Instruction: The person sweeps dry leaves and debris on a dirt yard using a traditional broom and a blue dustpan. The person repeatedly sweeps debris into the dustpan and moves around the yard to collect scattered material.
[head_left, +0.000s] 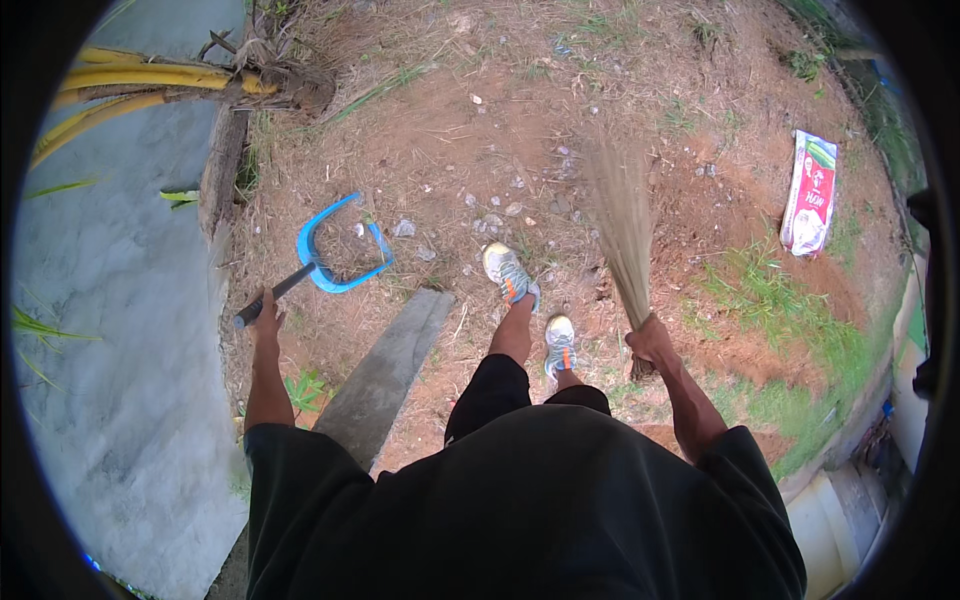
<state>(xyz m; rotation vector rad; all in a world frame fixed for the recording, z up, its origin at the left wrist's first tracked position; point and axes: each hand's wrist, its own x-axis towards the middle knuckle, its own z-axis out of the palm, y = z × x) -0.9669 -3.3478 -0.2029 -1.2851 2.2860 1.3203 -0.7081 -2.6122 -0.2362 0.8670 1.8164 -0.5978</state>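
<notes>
My left hand (265, 316) is closed around the black handle of a blue plastic dustpan (306, 244), held out ahead on the left. Dry grass and pale scraps show within the dustpan's blue rim. On the right, my right hand (651, 341) grips a stick broom (621, 225) near its bound end. The broom's bristles fan out away from me and blur towards the tips, so whether they touch the ground cannot be told. Pale litter (489, 223) and dry grass lie on the soil between the dustpan and the broom.
A concrete slab (405, 352) lies left of my shoes (510, 274). Along the left runs a grey concrete surface (127, 300), edged by a log (225, 165) and yellow plant stalks (150, 76). A red and white printed sack (811, 195) lies at right, beyond green weeds (780, 292).
</notes>
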